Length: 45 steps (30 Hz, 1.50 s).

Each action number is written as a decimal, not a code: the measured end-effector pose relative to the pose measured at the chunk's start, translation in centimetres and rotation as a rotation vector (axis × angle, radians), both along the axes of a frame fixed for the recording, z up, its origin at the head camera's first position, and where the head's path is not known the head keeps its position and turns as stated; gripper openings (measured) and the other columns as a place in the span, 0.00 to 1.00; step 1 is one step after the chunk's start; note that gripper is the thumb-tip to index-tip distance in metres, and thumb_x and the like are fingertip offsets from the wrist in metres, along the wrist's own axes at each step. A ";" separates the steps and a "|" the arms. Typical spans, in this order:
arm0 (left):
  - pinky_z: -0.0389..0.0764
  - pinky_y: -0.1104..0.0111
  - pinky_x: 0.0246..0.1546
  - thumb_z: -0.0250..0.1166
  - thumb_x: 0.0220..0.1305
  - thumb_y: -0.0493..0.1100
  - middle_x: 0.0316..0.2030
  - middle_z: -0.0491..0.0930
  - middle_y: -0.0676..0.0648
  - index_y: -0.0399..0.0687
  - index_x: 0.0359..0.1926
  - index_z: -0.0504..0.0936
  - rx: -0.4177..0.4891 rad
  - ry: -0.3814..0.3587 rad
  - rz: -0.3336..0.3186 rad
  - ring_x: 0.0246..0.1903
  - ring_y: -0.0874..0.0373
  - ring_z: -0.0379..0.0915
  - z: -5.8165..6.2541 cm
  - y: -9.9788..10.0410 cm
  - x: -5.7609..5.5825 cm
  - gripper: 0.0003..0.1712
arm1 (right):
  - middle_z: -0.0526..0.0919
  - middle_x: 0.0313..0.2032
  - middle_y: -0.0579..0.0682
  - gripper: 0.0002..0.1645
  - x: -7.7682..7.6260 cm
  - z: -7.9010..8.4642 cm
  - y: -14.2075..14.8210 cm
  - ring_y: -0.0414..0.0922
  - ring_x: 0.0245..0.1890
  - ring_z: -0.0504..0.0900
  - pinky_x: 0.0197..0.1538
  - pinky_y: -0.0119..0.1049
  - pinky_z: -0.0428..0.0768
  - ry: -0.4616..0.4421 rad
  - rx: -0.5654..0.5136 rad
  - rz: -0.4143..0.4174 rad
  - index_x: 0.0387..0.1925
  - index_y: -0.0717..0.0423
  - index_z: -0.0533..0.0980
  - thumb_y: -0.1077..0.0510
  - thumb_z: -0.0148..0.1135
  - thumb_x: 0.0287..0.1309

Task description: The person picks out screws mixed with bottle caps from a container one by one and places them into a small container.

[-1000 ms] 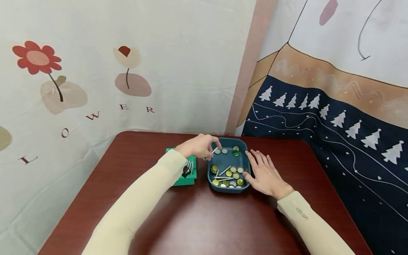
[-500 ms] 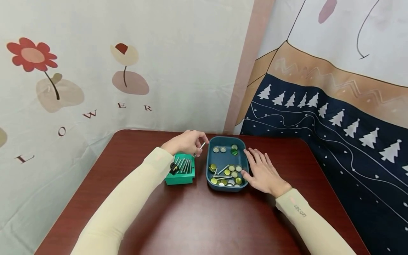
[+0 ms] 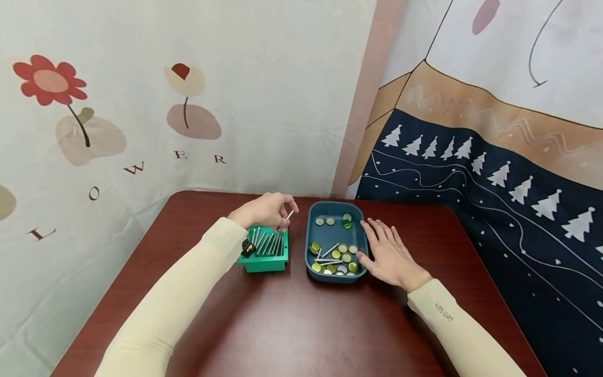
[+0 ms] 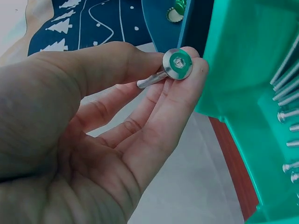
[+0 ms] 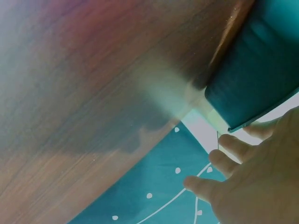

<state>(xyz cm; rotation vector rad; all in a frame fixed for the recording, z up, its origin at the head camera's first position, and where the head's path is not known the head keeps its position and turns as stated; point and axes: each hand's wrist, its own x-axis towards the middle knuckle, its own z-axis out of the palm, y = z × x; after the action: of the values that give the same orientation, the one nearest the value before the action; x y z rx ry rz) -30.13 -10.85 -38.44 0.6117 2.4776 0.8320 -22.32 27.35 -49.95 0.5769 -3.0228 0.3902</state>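
Between thumb and fingertips my left hand [image 3: 267, 210] pinches a silver bolt [image 4: 176, 66]; its round flat head with a hex socket faces the left wrist camera. That hand is over the back of a green bin [image 3: 265, 266], which holds several similar long bolts [image 3: 269, 244]. To the right stands a blue tray [image 3: 335, 239] with bottle caps [image 3: 346, 249] and a few bolts [image 3: 330, 261] mixed at its near end. My right hand [image 3: 390, 256] lies with fingers spread, thumb and fingertips at the tray's right rim.
At the tray's far end sit two pale caps [image 3: 325, 221] and a small pile with green caps [image 3: 346, 224]. The brown table [image 3: 301, 324] ends at a patterned cloth backdrop [image 3: 264, 104] behind and to the right.
My left hand has moved left with the bolt, from over the blue tray to over the green bin. The right hand stays at the tray's rim.
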 end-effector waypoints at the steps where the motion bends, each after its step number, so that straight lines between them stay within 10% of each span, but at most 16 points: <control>1: 0.94 0.63 0.45 0.70 0.79 0.29 0.46 0.89 0.39 0.44 0.72 0.83 -0.001 0.000 0.005 0.44 0.41 0.94 0.0 -0.1 0.0 0.25 | 0.57 0.93 0.65 0.55 0.0 0.0 0.0 0.68 0.93 0.55 0.92 0.78 0.53 0.004 0.000 0.002 0.95 0.56 0.53 0.35 0.61 0.83; 11: 0.93 0.51 0.54 0.72 0.77 0.31 0.44 0.88 0.40 0.42 0.71 0.84 -0.030 0.016 0.034 0.39 0.48 0.89 -0.5 -1.8 0.0 0.24 | 0.57 0.92 0.65 0.56 0.0 0.0 0.0 0.69 0.93 0.55 0.92 0.79 0.52 0.004 -0.019 0.003 0.95 0.55 0.53 0.34 0.60 0.83; 45: 0.95 0.57 0.48 0.71 0.78 0.31 0.47 0.89 0.41 0.41 0.72 0.85 -0.186 -0.049 0.052 0.37 0.52 0.91 -3.2 -3.5 0.3 0.24 | 0.54 0.94 0.63 0.57 0.0 -0.5 0.2 0.67 0.94 0.52 0.93 0.77 0.50 -0.021 -0.021 0.000 0.97 0.51 0.49 0.32 0.59 0.84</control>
<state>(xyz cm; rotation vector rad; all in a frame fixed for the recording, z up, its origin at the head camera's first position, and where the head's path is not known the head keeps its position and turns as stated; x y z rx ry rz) -29.80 -14.30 -41.60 0.4579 2.4992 0.6179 -22.35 27.53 -50.43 0.5750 -3.0348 0.4308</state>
